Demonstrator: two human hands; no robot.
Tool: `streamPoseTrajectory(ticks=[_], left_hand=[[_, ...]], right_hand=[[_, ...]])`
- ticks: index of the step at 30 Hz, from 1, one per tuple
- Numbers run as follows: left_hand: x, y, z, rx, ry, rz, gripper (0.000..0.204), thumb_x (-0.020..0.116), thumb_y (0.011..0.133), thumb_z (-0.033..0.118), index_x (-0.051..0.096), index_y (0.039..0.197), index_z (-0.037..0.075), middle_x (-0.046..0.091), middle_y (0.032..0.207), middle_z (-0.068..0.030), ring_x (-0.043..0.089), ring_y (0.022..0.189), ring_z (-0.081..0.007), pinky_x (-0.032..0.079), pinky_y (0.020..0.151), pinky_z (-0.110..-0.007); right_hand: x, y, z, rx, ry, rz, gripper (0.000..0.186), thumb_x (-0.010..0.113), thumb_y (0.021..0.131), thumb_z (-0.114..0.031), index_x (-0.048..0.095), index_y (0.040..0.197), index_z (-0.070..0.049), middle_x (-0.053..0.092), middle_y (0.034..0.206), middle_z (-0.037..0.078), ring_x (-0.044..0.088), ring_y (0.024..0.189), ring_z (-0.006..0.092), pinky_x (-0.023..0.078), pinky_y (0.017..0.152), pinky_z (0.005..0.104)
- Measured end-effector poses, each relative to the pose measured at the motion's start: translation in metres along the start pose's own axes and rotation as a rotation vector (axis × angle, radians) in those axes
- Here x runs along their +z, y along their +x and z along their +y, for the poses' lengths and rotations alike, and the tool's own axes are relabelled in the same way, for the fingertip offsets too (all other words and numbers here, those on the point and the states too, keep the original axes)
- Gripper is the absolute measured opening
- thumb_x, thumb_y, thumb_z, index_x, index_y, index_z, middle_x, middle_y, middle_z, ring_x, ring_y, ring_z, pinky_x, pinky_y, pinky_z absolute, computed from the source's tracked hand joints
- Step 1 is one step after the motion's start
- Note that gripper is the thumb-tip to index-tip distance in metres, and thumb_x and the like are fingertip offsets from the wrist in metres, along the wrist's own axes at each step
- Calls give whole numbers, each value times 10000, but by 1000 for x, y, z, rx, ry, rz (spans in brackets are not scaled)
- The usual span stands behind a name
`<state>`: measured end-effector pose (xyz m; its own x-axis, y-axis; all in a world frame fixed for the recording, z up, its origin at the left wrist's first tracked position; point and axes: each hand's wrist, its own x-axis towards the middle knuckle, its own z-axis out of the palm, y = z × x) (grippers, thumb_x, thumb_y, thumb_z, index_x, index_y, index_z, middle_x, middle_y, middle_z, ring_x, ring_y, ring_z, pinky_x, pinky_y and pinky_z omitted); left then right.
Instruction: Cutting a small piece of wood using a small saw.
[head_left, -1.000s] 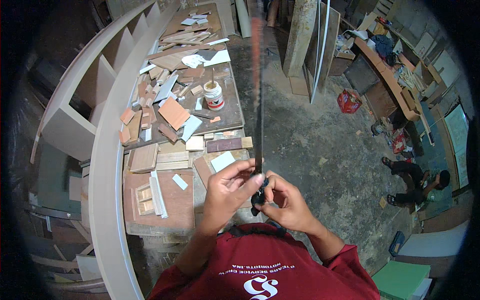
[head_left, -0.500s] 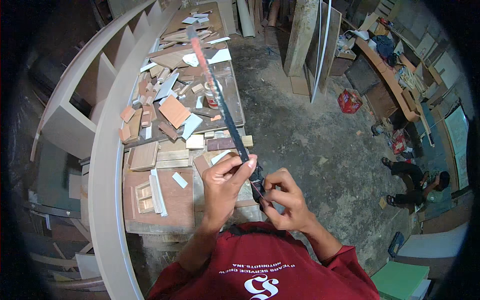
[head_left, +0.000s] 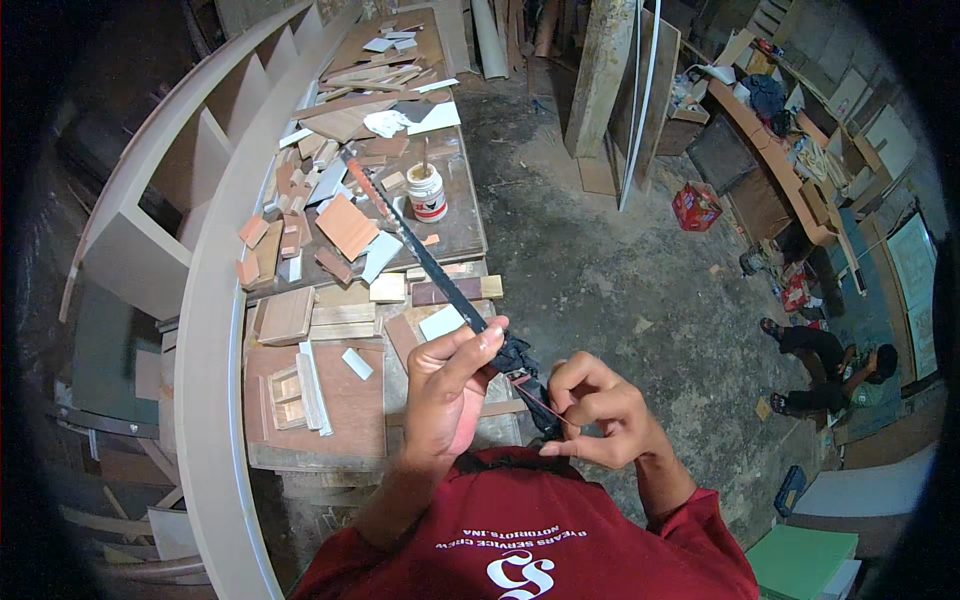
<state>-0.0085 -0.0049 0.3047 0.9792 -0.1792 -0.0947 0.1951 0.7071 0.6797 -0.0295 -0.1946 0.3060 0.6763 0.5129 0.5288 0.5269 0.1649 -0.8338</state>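
Cluttered workbench (head_left: 330, 400) strewn with wood offcuts (head_left: 345, 225), concrete workshop floor (head_left: 600, 260) at three o'clock; long dark handsaw (head_left: 440, 270) slants toward eleven o'clock, left hand (head_left: 450, 395) and right hand (head_left: 595, 410) both pinched on its handle end

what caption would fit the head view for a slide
Both hands, left hand and right hand, hold a long dark saw over a workbench strewn with wood offcuts.

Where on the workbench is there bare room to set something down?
On the brown board at the near left, between the white strip and the left hand. The bench's middle, around the white tub, is crowded with wood offcuts.
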Motion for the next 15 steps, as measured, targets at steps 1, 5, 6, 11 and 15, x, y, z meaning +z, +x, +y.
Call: streamPoseTrajectory(ticks=[1,5,6,11,15], left_hand=[[0,0,0,7,-18,-8,100,601,863,18,664,905,-47,650,957,-102,590,841,-112,469,808,-282],[4,0,3,4,-25,40,121,594,872,35,657,935,-46,649,936,-89,593,829,-117,479,801,-298],[5,0,5,13,-45,22,138,587,878,47,651,959,-45,647,925,-83,593,822,-120,484,794,-310],[7,-1,4,82,-43,62,160,574,895,87,641,976,-32,640,892,-69,593,801,-124,495,770,-339],[7,1,5,71,-37,55,252,567,900,137,550,1097,-20,610,909,-57,586,836,-143,476,779,-308]], right_hand=[[0,1,1,-1,-1,-1,232,766,685,-18,536,694,-43,489,936,86,493,854,195,405,749,299],[2,4,2,-49,-38,99,251,781,668,-9,533,652,-41,487,921,81,492,817,180,419,708,290],[3,5,3,-46,-48,139,251,787,667,-19,537,647,-42,485,911,78,494,809,177,423,707,287],[9,5,5,-45,-108,274,310,844,604,-23,537,612,-60,434,866,52,496,767,171,443,676,298],[6,7,6,8,-218,269,286,841,605,-23,557,625,-47,447,865,65,508,778,172,445,673,293]])
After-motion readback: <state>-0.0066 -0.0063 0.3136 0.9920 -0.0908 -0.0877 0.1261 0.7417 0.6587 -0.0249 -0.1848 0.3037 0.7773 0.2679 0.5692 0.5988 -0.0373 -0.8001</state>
